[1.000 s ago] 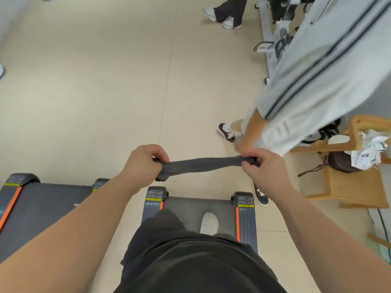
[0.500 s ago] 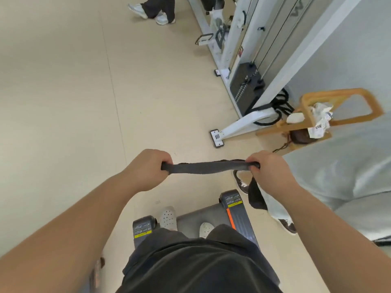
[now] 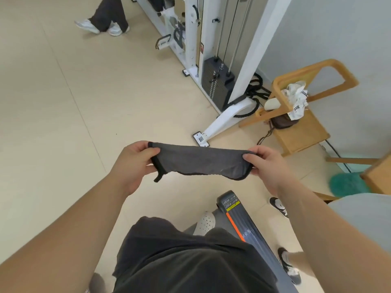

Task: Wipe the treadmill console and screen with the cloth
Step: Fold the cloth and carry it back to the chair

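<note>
A grey cloth [image 3: 201, 162] with a dark hem is stretched flat in the air in front of me. My left hand [image 3: 135, 159] pinches its left edge and my right hand [image 3: 266, 163] pinches its right edge. Below them lies the rear end of a grey treadmill deck [image 3: 243, 223] with an orange stripe, and I stand on it in white shoes. The treadmill console and screen are out of view.
A white cable weight machine [image 3: 220, 66] stands ahead on the right. A wooden chair [image 3: 300, 125] with a bag and crumpled paper is beside it. A person in a grey shirt [image 3: 364, 216] stands close at my right; another person's legs [image 3: 108, 20] are far ahead.
My view has swung to the right, from the treadmill ends to the weight machine. The cloth went from a taut twisted band to a spread sheet between my hands.
</note>
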Motion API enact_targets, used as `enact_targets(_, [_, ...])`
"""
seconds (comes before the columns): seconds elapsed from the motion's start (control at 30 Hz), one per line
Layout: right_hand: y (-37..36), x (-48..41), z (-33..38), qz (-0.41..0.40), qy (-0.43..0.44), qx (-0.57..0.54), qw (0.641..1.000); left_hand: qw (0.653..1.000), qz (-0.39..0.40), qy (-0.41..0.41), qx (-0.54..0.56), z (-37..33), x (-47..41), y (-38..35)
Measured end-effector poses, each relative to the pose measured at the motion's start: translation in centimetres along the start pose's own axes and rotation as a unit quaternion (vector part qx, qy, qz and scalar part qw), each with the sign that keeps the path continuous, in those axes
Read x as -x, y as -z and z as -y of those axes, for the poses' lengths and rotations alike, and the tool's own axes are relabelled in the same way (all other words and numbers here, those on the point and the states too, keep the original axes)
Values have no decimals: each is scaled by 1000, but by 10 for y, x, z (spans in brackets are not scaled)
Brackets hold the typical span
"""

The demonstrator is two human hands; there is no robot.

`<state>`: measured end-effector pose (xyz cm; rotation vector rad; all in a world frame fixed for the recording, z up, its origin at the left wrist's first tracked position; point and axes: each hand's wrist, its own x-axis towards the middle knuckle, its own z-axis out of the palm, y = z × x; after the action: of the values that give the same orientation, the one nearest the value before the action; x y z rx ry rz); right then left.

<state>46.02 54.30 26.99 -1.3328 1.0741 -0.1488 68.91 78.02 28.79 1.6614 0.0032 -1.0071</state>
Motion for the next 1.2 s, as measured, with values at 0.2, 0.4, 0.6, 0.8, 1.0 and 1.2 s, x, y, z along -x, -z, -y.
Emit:
enact_targets(0.2, [23, -51, -18, -116, -14, -23, 993, 998, 44, 0, -47, 4, -85, -60])
enact_targets(0.4, [27, -135, -72, -241, -25, 0, 970, 985, 134, -35, -106, 39, -211, -119])
enact_targets(0.6, [-1, -185, -100, -294, -21, -74, 953, 973, 180, -62, -132, 48, -280, -150])
enact_targets(0.8, [-13, -187, -79, -293, -17, -140, 946, 953, 228, -82, -180, 25, -274, -205])
enact_targets(1.0, [29, -212, -76, -283, 5, -226, 932, 912, 310, -93, -251, 23, -276, -290])
enact_targets(1.2, [115, -241, -68, -230, -12, -229, 946, 870, 370, -111, -306, 13, -286, -398])
